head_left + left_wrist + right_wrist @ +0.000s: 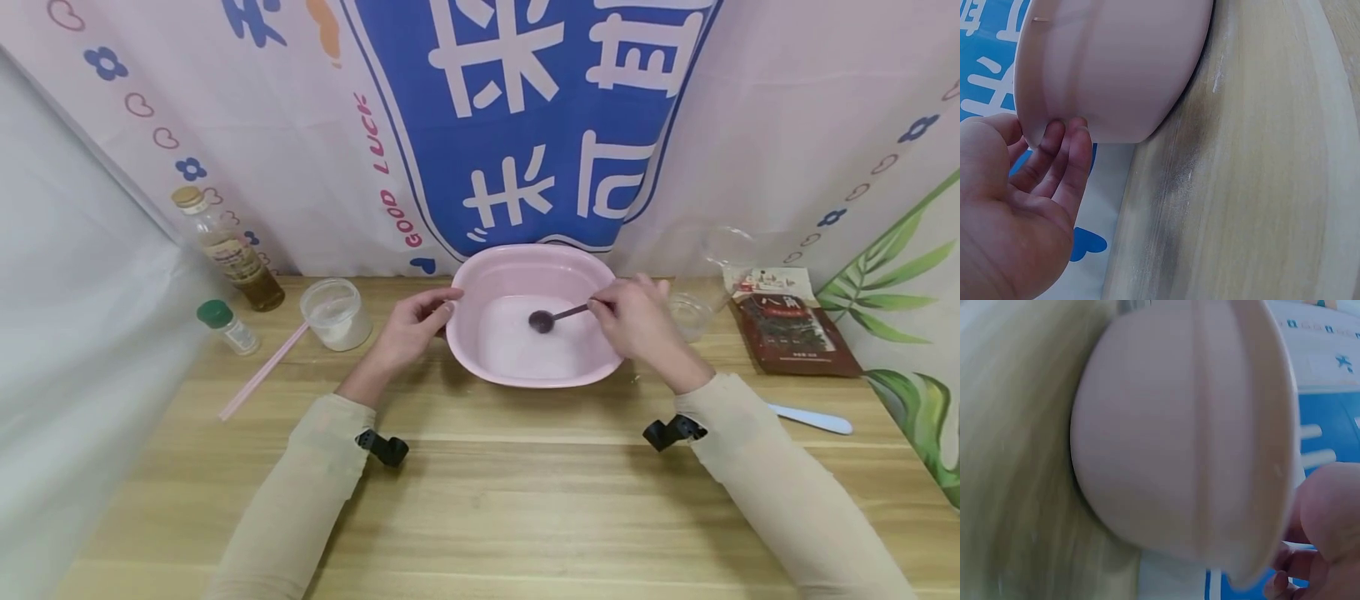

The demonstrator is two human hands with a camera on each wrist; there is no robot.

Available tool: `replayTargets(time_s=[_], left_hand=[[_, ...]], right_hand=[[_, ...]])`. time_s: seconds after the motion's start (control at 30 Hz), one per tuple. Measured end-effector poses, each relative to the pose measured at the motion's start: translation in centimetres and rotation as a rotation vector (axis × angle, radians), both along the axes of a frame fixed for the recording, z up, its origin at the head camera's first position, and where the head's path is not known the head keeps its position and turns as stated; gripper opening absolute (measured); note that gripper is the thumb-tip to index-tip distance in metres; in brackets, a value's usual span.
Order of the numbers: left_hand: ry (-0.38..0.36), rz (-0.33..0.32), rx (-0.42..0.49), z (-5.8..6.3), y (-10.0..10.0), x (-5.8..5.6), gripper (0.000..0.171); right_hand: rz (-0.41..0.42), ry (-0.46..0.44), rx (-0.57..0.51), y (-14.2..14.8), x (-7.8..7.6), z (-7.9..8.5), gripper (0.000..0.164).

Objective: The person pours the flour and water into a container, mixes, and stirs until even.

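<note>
A pink plastic basin [487, 275] rests on the wooden table against the backdrop. My left hand [411, 327] grips its left rim, and the left wrist view has the fingers [1077, 156] curled beneath the lip. Over the basin, my right hand [636, 321] pinches the handle of a small dark brown spoon [542, 322]. The spoon's bowl is inside the basin's outline; whether it touches anything there I cannot tell. The basin's floor looks whitish. In the right wrist view the basin's wall hides the spoon, and part of the hand shows at lower right.
Leftward stand a tub of white powder [345, 329], a pink stick [262, 372], a green-capped jar [238, 333] and a corked bottle [243, 267]. Beyond my right hand are a clear container [688, 315], a brown packet [795, 333] and a pale blue handle [813, 418].
</note>
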State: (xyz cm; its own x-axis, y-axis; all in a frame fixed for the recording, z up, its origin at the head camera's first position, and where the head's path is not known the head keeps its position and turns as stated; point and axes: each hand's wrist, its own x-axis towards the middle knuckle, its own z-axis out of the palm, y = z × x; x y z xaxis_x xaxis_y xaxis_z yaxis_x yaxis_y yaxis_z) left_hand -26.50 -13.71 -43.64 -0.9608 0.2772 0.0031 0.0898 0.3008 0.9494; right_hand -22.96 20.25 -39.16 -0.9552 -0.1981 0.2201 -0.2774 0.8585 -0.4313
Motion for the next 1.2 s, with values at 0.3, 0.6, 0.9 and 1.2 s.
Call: replayTargets(time_s=[0.3, 0.6, 0.9, 1.2], left_hand=[[0.007, 0.005, -0.001, -0.1, -0.2, -0.1, 0.037], [0.001, 0.004, -0.007, 0.0, -0.1, -0.1, 0.037], [-0.013, -0.004, -0.014, 0.2, 0.1, -0.2, 0.038], [-0.011, 0.004, -0.029, 0.0, -0.1, -0.2, 0.038]], right_hand=[[0.143, -0.067, -0.026, 2.7, 1.0, 0.7, 0.015], [0.196, -0.056, -0.079, -0.8, 0.0, -0.8, 0.016], [0.085, 0.03, 0.059, 0.8, -0.7, 0.1, 0.017], [0.28, -0.031, 0.062, 2.8, 0.1, 1.1, 0.012]])
